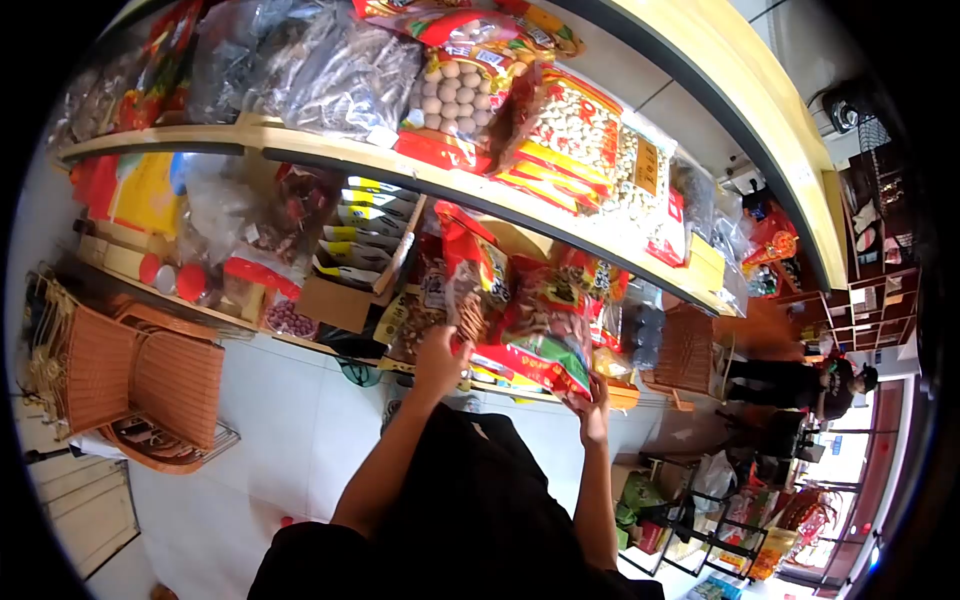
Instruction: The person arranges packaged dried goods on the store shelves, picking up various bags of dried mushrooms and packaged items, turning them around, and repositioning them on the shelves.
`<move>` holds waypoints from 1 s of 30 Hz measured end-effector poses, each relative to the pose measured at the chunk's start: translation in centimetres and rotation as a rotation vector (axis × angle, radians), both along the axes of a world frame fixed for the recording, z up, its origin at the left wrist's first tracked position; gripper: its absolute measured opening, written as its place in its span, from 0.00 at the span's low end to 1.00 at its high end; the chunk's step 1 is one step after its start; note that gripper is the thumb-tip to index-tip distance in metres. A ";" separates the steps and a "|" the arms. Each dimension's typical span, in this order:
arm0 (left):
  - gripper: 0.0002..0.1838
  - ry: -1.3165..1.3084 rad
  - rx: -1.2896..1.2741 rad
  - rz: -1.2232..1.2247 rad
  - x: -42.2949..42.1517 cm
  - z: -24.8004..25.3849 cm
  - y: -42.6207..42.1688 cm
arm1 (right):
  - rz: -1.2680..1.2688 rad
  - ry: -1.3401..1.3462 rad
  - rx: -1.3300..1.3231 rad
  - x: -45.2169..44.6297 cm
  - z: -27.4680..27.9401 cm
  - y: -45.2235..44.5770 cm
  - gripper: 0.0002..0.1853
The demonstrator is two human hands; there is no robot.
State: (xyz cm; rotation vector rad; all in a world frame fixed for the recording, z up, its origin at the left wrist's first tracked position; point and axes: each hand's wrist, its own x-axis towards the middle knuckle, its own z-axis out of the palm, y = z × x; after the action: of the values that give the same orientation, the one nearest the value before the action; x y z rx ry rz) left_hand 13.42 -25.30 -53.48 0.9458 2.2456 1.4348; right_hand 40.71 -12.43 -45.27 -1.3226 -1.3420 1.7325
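Observation:
My left hand (pixel 440 362) is closed at the lower edge of a red bag (pixel 472 285) with a clear window that shows brown, stick-like pieces. This bag stands tilted on the lower shelf. To its right, my right hand (pixel 590 408) pinches the bottom corner of a wider red and green bag (pixel 550 325) of dried food, which leans out over the shelf edge. The contents of that wider bag look reddish-brown, but I cannot make out their kind. Other red bags are packed behind and beside these two.
Above, the upper shelf (pixel 350 155) carries bags of round nuts (pixel 458 98) and pale nuts (pixel 570 120). A carton of yellow-black packets (pixel 365 235) sits left on the lower shelf. A wicker chair (pixel 175 385) stands at left. A person (pixel 835 385) is far right.

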 end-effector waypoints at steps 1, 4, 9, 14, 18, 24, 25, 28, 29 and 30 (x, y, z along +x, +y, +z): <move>0.19 -0.009 -0.004 0.015 -0.4 -0.1 -0.2 | -0.007 0.033 -0.016 -0.4 0.9 0.3 0.34; 0.18 -0.171 -0.031 0.074 -3.3 -2.3 -1.9 | -0.005 -0.001 0.101 -2.1 2.3 1.6 0.26; 0.17 -0.206 -0.160 0.082 -6.6 -5.6 -5.7 | 0.136 -0.139 0.374 -5.9 2.0 1.3 0.21; 0.16 -0.076 -0.262 -0.002 -6.9 -5.8 -6.7 | 0.108 -0.366 0.538 -6.9 2.3 0.1 0.22; 0.16 -0.006 -0.312 0.041 -7.7 -8.1 -6.6 | 0.068 -0.302 0.562 -4.3 -0.6 1.2 0.20; 0.19 0.098 -0.720 0.038 -6.8 -6.8 -5.1 | 0.047 0.200 0.313 1.3 -7.4 3.3 0.14; 0.22 0.097 -0.745 0.024 -6.6 -6.3 -4.8 | 0.074 0.123 0.308 2.3 -7.6 4.0 0.17; 0.28 -0.010 -0.877 0.034 -5.5 -2.5 -2.7 | 0.098 0.042 0.404 4.0 -8.6 5.0 0.18; 0.30 -0.035 -0.918 0.030 -5.0 -2.0 -2.1 | 0.104 0.012 0.388 4.4 -8.3 5.3 0.17; 0.30 -0.048 -0.911 0.055 -4.1 -1.0 -1.3 | 0.145 -0.071 0.371 4.8 -7.9 5.6 0.19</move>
State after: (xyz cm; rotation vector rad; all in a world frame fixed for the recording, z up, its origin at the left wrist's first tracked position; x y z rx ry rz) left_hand 9.32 -26.61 -54.48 0.5213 2.4794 0.3113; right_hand 45.53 -6.86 -53.18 -1.1072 -1.7383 1.4435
